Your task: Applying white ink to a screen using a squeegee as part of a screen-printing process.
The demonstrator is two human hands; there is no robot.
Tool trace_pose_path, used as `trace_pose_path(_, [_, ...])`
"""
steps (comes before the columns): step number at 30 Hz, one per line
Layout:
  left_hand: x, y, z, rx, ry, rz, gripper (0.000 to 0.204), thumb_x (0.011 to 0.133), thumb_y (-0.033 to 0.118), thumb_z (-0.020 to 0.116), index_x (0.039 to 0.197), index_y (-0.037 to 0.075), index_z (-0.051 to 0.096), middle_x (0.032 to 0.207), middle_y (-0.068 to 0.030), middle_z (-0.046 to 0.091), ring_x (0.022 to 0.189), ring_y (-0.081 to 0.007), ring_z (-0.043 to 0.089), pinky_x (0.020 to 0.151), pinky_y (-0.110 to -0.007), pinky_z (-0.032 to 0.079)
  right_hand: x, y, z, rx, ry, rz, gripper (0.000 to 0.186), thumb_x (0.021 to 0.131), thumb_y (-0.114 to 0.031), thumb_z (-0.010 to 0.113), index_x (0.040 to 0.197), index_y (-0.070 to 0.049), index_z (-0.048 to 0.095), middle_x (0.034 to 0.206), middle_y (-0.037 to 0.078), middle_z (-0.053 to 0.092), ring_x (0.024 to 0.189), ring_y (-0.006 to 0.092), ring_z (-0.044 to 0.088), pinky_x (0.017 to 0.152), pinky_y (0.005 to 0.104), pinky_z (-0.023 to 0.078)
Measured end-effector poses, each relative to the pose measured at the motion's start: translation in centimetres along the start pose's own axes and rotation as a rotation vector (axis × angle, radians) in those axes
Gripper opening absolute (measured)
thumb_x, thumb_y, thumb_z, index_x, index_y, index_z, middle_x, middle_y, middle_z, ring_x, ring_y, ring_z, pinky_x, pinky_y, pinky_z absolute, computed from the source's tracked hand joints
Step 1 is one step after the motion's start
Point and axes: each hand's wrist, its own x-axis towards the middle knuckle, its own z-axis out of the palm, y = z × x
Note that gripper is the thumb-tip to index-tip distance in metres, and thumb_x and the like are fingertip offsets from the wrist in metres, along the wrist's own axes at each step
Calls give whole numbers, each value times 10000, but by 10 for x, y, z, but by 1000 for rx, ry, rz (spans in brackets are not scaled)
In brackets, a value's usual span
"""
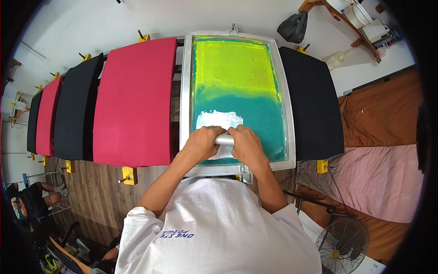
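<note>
Both my hands grip a silver squeegee (224, 139) over the near half of a screen-printing frame (185, 105). My left hand (203, 142) is closed around its left end and my right hand (247, 144) around its right end. White ink (219, 118) lies in a thick patch on the mesh just beyond the squeegee. The mesh (262, 114) is teal in its near part and bright yellow-green in its far part, with faint lettering at the far right. My hands hide parts of the squeegee, and its blade edge cannot be made out.
A pink-red fabric-covered board (134, 100) stands left of the frame, a black one (312, 105) right. Several more boards line up leftward. Yellow clamps (129, 176) hold the boards. A fan (343, 244) stands at lower right; a person (34, 201) is at lower left.
</note>
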Motion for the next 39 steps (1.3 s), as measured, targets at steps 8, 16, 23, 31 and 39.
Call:
trace_pose_path(8, [-34, -59, 53, 62, 80, 135, 786, 639, -116, 658, 1383, 105, 535, 1485, -136, 482, 1408, -417, 379, 1153, -526, 317, -23, -27, 76, -313, 114, -3, 306, 830, -56, 574, 1135, -30, 589, 1106, 164, 540, 1054, 346, 523, 770, 460, 499])
trace_pose_path(16, [-57, -33, 44, 223, 102, 0, 688, 690, -137, 585, 1345, 70, 567, 1440, -178, 518, 1418, -403, 377, 1154, -536, 305, -29, -17, 58, -3, 48, -66, 370, 792, -3, 578, 1159, -40, 602, 1158, 167, 539, 1155, 354, 514, 862, 485, 462])
trace_pose_path(23, [-32, -32, 66, 342, 145, 93, 589, 844, -90, 502, 1420, 34, 503, 1489, -228, 444, 1430, -400, 361, 1154, -511, 313, -27, 26, 94, 63, 300, -160, 508, 714, 62, 620, 1205, -69, 596, 1327, 137, 531, 1273, 325, 479, 1011, 449, 399])
trace_pose_path(31, [-49, -4, 77, 289, 22, 78, 701, 777, -112, 542, 1459, 20, 453, 1524, -231, 400, 1432, -413, 348, 1163, -516, 293, -61, 30, 78, 173, 252, -83, 505, 691, 58, 637, 1178, -78, 635, 1257, 112, 552, 1189, 305, 501, 952, 449, 376])
trace_pose_path(39, [-39, -1, 54, 243, 16, 82, 701, 698, -100, 602, 1384, 21, 521, 1454, -224, 489, 1386, -369, 431, 1133, -538, 328, -51, 17, 37, 148, 198, -99, 412, 705, 75, 592, 1083, -87, 620, 1174, 116, 559, 1114, 296, 541, 934, 457, 354])
